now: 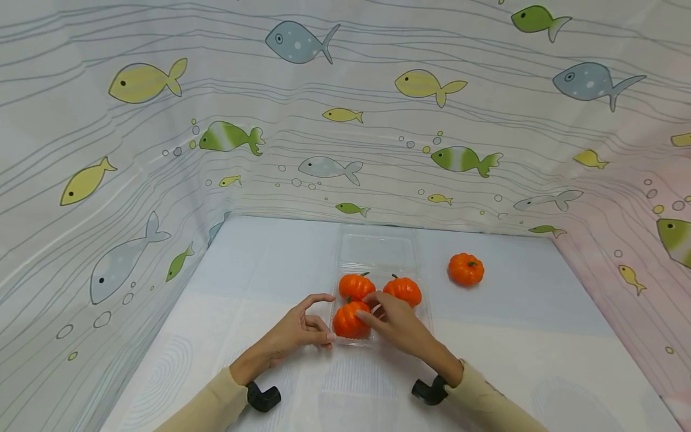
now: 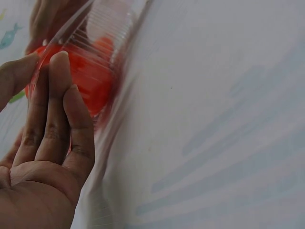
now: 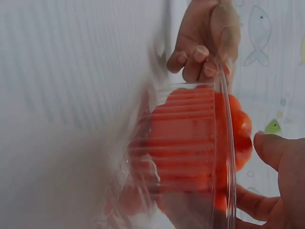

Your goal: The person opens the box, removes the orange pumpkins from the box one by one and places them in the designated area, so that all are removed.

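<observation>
A clear plastic clamshell container (image 1: 378, 339) stands on the table with its lid (image 1: 378, 249) folded back. Three small orange pumpkins with green stems sit inside: a front-left pumpkin (image 1: 348, 321), a back-left pumpkin (image 1: 353, 286) and a right pumpkin (image 1: 406, 290). My left hand (image 1: 299, 327) pinches the container's wall at the near left, thumb on one side of the rim and fingertips on the other in the left wrist view. Over the front-left pumpkin is my right hand (image 1: 399, 321), fingers reaching into the container; in the right wrist view its thumb (image 3: 272, 150) stands slightly off the pumpkin.
Another orange pumpkin (image 1: 466, 269) lies on the white table (image 1: 513, 360), right of the container. Fish-patterned cloth (image 1: 378, 174) surrounds the table at the back and sides. Each wrist wears a black mount.
</observation>
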The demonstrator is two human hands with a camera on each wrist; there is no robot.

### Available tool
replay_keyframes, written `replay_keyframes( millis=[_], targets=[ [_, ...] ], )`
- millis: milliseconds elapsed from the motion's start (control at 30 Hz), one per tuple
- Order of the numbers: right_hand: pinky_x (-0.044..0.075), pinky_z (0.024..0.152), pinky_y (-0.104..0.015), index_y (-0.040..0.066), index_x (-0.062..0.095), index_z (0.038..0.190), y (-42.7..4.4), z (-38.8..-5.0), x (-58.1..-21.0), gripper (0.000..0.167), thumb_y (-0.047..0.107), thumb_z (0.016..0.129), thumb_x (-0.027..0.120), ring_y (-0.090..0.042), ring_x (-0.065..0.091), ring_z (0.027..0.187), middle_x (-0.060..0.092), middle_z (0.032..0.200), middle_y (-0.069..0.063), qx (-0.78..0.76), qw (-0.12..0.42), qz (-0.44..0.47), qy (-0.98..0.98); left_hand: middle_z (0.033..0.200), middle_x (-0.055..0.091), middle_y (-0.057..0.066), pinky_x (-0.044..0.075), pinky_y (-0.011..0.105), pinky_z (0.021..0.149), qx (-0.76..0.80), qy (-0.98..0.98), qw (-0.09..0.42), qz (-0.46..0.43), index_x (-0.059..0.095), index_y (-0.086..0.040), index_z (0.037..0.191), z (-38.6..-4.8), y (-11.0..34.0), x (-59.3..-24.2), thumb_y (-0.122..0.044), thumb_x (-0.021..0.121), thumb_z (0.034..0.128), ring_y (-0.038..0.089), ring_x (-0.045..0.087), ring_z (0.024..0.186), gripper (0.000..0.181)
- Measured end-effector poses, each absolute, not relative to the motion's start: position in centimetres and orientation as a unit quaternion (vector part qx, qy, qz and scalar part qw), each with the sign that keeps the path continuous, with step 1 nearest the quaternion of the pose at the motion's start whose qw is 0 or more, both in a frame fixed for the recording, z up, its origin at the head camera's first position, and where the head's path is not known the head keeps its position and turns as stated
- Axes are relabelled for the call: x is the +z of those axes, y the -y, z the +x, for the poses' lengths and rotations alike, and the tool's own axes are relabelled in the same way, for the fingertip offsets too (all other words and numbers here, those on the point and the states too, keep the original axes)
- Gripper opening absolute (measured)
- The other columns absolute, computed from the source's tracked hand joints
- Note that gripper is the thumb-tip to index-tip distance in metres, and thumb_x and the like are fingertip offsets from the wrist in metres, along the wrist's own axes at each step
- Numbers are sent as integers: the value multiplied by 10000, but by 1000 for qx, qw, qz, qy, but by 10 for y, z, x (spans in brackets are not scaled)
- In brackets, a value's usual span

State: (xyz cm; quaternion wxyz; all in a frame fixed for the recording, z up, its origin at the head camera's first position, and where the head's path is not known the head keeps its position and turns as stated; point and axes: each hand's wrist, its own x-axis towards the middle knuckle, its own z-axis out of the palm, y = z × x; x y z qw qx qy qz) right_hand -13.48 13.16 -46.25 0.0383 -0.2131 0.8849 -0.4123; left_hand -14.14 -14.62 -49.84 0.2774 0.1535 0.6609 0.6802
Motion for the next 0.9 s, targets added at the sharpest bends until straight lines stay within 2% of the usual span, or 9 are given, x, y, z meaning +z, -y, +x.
replay_keyframes(
  millis=[100,200,367,533,667,900],
  targets=[
    [593,817,-330,94,581,1203,-128,-135,-463,433,444,978,699,-184,699,920,721,1100,-32,-415,63,-194,-887,938,733,180,560,384,808,681,-660,277,156,337,-187,1565,-142,146,-498,-111,824,889,338,740,855,836],
    [598,814,-371,96,514,1161,-124,-136,-464,472,491,971,690,-210,703,917,725,1026,-52,-420,79,-177,-887,937,732,181,557,386,808,681,-659,277,157,335,-184,1566,-142,145,-498,-103,820,891,343,739,856,835],
    [571,774,-340,103,458,1098,-122,-138,-467,519,536,947,702,-202,650,912,644,902,-22,-433,100,-151,-883,932,733,175,553,392,811,681,-659,279,157,337,-183,1562,-141,145,-499,-94,815,894,359,738,860,826],
    [547,773,-332,99,481,1140,-124,-138,-468,572,528,895,769,-216,602,965,605,1009,-43,-464,129,-128,-867,926,733,171,553,397,814,681,-658,280,157,336,-179,1562,-141,144,-499,-97,817,893,367,735,861,828],
    [550,802,-340,80,541,1214,-124,-137,-465,632,522,853,814,-221,589,987,616,1106,-40,-475,130,-116,-862,931,733,175,563,410,821,683,-656,281,157,335,-178,1564,-141,144,-498,-104,822,889,373,735,863,835],
    [562,817,-357,85,661,1290,-125,-136,-460,642,488,827,847,-202,615,982,656,1136,-3,-457,130,-137,-869,945,737,177,562,399,822,684,-657,278,154,340,-180,1559,-141,146,-500,-104,821,891,391,728,886,827]
  ],
)
